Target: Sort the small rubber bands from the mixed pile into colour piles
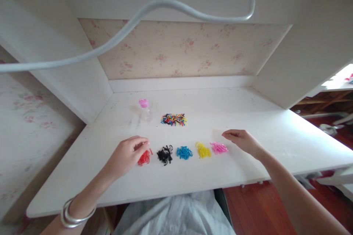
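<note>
Over the left edge of a pile of red bands [143, 158] is my left hand [131, 152], its thumb and fingers pinched together; a bit of red shows near the fingertips, but what they hold is unclear. My right hand [242, 141] hovers just right of and above the pink bands [219, 148], fingers pressed together, their contents hidden. Between the hands lie black bands [165, 155], blue bands [184, 152] and yellow bands [203, 150] in separate piles. Farther back sits a mixed multicolored pile [174, 119].
A clear container with a pink lid [143, 103] stands at the back left of the white table [193, 181]. White side panels and a rear wall enclose the table's back. A thick white cable [171, 3] crosses the upper view.
</note>
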